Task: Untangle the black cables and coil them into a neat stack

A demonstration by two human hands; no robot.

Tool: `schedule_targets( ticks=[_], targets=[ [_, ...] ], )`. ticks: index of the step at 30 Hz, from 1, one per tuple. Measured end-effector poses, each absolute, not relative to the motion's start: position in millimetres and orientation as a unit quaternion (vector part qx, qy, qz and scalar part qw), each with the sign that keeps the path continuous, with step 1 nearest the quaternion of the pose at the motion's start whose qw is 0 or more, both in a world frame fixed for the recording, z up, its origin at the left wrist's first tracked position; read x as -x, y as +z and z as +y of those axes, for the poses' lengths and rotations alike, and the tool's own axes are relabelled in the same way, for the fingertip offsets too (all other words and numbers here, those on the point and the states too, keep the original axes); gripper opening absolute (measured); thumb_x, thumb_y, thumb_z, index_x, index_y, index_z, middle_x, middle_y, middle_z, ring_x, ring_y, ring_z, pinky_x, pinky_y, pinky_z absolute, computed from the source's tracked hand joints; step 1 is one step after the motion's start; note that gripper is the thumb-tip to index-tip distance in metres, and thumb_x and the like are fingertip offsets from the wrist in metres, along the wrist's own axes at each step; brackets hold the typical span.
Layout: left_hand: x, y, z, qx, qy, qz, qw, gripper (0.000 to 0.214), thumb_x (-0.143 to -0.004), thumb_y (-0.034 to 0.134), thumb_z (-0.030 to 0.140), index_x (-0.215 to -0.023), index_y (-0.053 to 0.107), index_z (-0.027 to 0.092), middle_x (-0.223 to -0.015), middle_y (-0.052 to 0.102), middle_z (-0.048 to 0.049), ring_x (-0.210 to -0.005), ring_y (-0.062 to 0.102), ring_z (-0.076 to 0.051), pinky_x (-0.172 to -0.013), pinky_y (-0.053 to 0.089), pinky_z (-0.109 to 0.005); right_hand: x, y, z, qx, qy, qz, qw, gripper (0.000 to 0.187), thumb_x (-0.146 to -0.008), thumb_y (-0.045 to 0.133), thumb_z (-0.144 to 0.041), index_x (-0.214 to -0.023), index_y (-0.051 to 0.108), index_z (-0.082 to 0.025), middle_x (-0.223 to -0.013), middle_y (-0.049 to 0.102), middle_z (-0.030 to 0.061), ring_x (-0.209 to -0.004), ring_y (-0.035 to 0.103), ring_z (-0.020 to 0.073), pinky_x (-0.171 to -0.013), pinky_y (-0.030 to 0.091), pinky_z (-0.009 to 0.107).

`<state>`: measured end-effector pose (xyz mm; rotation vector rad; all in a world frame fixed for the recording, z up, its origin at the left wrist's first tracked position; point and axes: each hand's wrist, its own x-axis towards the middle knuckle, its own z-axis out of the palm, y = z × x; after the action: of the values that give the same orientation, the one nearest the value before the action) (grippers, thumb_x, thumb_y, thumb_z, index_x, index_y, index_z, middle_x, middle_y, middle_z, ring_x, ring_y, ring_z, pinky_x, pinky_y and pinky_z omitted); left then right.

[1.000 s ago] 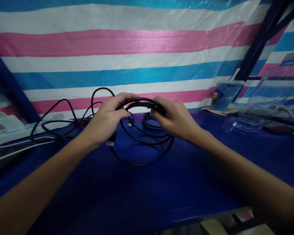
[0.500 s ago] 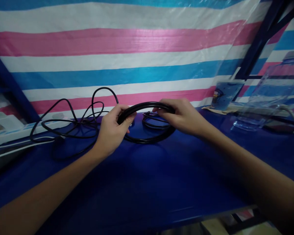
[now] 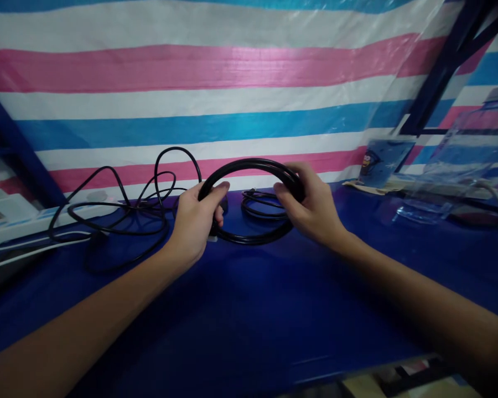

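A thick black cable [image 3: 255,240], wound into a round coil of several turns, is held up between my two hands over the blue tabletop [image 3: 249,315]. My left hand [image 3: 195,218] is closed around the coil's left side, thumb on top. A small pale end piece [image 3: 212,238] shows just below those fingers. On the right side, my right hand [image 3: 309,204] grips the coil with the thumb toward me and the fingers mostly hidden behind. Behind the ring, a thinner black cable [image 3: 260,213] lies coiled on the table.
Loose loops of black cable [image 3: 116,229] spread over the left side, near a white power strip [image 3: 58,216] with a white plug adapter [image 3: 12,205]. At the right stand a blue patterned cup [image 3: 384,160] and a clear plastic container [image 3: 452,166]. A striped sheet [image 3: 216,105] hangs behind.
The coil has tilted up and looks rounder and taller. My right hand has moved slightly right and down along it, its thumb now nearer me. The left hand keeps its hold.
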<state>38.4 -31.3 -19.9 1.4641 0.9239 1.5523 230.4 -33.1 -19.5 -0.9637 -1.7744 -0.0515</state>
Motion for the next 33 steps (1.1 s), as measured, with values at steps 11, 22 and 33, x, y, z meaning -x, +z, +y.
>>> schedule_targets(
  ticks=[11, 22, 33],
  targets=[
    [-48.6, 17.4, 17.9, -0.709, 0.384, 0.549, 0.22, 0.041, -0.086, 0.045, 0.046, -0.063, 0.058, 0.015, -0.049, 0.057, -0.0077, -0.049, 0.059, -0.019, -0.048, 0.041, -0.03, -255.4, 4.5, -12.8, 0.54, -0.033, -0.743, 0.395, 0.021, -0.088, 0.043, -0.029, -0.103, 0.045, -0.014, -0.072, 0.055, 0.0064, -0.061, 0.051, 0.0169, -0.055, 0.035, 0.029],
    [-120.6, 24.3, 100.8, -0.781, -0.015, 0.62, 0.072, 0.037, -0.074, 0.059, 0.028, -0.105, 0.07, 0.011, -0.089, 0.071, -0.0167, -0.079, 0.065, -0.029, -0.068, 0.049, -0.036, -290.4, 11.1, 66.3, 0.715, 0.2, -0.667, 0.061, 0.029, -0.088, 0.044, -0.027, -0.093, 0.06, -0.004, -0.057, 0.057, 0.0104, -0.048, 0.053, 0.0169, -0.047, 0.042, 0.028],
    [-118.9, -0.5, 111.1, -0.768, -0.034, 0.634, 0.079, 0.046, -0.072, 0.063, 0.036, -0.11, 0.067, 0.009, -0.116, 0.064, -0.0232, -0.099, 0.061, -0.037, -0.079, 0.049, -0.043, -282.6, -11.2, 77.2, 0.685, 0.02, -0.727, -0.041, 0.037, -0.086, 0.049, -0.025, -0.114, 0.064, -0.006, -0.111, 0.064, 0.0224, -0.098, 0.062, 0.0308, -0.079, 0.047, 0.036]
  ],
)
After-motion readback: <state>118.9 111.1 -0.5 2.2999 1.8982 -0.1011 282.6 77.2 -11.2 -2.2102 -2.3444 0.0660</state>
